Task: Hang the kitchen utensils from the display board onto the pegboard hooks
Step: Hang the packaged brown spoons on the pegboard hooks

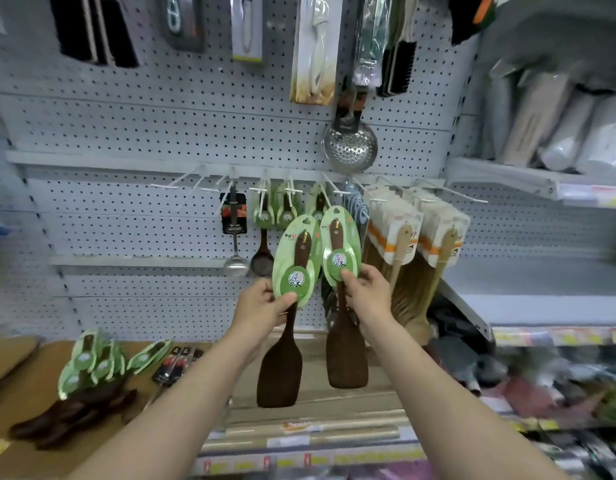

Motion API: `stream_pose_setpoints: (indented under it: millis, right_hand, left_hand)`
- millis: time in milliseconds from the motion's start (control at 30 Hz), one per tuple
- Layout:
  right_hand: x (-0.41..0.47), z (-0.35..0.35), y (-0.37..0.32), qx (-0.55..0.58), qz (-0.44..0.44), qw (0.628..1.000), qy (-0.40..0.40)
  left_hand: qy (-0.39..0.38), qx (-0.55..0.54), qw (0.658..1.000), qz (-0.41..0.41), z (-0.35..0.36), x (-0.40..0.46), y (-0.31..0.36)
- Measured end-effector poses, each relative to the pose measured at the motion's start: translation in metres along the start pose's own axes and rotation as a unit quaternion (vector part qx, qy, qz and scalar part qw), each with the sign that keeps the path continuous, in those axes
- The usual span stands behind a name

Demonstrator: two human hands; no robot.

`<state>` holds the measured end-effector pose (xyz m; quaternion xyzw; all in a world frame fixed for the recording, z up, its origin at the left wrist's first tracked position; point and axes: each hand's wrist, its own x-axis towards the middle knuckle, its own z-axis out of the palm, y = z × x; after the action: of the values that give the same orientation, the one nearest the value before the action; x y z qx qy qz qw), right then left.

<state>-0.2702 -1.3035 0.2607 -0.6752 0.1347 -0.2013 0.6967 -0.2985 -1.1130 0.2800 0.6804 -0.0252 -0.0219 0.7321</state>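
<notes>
Pegboard (133, 133) behind; left hand (261, 306), right hand (367, 292) each grip spatula.

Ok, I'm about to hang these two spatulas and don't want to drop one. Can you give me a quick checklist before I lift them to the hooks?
1. Left hand grips the left spatula at its green card: ok.
2. Right hand grips the right spatula at its card: ok.
3. Hang holes at the card tops clear of fingers: ok.
4. Cards on a hook already: not ok, both held below the row.
5. Free white hooks on the pegboard: ok, several bare to the left.
6. Hook tip lined up with a hole: cannot tell.
</notes>
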Motion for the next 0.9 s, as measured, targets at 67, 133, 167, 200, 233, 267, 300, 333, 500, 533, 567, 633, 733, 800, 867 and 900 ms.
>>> stream_pose_setpoints:
  millis: [67, 133, 167, 200, 233, 267, 300, 333, 500, 533, 567, 633, 733, 800, 867, 900]
  right_hand:
    - [0.01, -0.001, 0.002, 0.002, 0.013, 1.0, -0.011]
    - [0.021, 0.0, 0.007, 0.004, 0.023, 1.0, -0.018]
    - [0.027, 0.002, 0.01, 0.003, 0.024, 0.999, -0.02]
    - [0.031, 0.003, 0.012, 0.0, 0.026, 0.999, -0.022]
    - [0.036, 0.004, 0.015, -0.001, 0.025, 0.999, -0.025]
    - [0.042, 0.005, 0.018, 0.002, 0.025, 0.999, -0.026]
    - [0.046, 0.005, 0.021, 0.006, 0.027, 0.999, -0.027]
    - [0.05, 0.006, 0.023, 0.008, 0.03, 0.999, -0.028]
    - [0.072, 0.018, 0.031, 0.017, 0.046, 0.998, -0.028]
    - [0.078, 0.021, 0.032, 0.019, 0.05, 0.998, -0.026]
    - [0.085, 0.026, 0.034, 0.018, 0.054, 0.998, -0.023]
    - [0.1, 0.036, 0.04, 0.015, 0.065, 0.998, -0.015]
    - [0.125, 0.053, 0.049, 0.021, 0.081, 0.996, -0.001]
    - [0.14, 0.065, 0.056, 0.036, 0.092, 0.995, 0.006]
    - [0.153, 0.076, 0.059, 0.054, 0.096, 0.994, 0.016]
    - [0.161, 0.081, 0.062, 0.059, 0.097, 0.993, 0.024]
  left_hand:
    - [0.006, 0.007, 1.0, -0.007, 0.006, 0.002, -0.003]
    - [0.011, 0.01, 1.0, -0.011, 0.009, 0.006, -0.006]
    - [0.013, 0.009, 1.0, -0.01, 0.01, 0.009, -0.006]
    - [0.016, 0.007, 1.0, -0.009, 0.01, 0.012, -0.007]
    - [0.019, 0.004, 1.0, -0.008, 0.01, 0.015, -0.007]
    - [0.021, 0.001, 1.0, -0.008, 0.011, 0.02, -0.008]
    - [0.022, 0.0, 1.0, -0.008, 0.011, 0.024, -0.01]
    - [0.021, 0.0, 1.0, -0.01, 0.012, 0.028, -0.011]
    - [0.018, -0.015, 0.999, -0.024, 0.01, 0.054, -0.02]
    - [0.018, -0.018, 0.999, -0.027, 0.009, 0.061, -0.022]
    - [0.017, -0.02, 0.999, -0.031, 0.008, 0.068, -0.025]
    - [0.014, -0.021, 0.999, -0.04, 0.005, 0.082, -0.031]
    - [0.008, -0.016, 0.999, -0.05, 0.0, 0.103, -0.038]
    - [0.002, -0.015, 0.998, -0.056, -0.004, 0.118, -0.041]
    - [-0.003, -0.016, 0.998, -0.061, -0.007, 0.132, -0.043]
    - [-0.006, -0.016, 0.998, -0.061, -0.008, 0.139, -0.045]
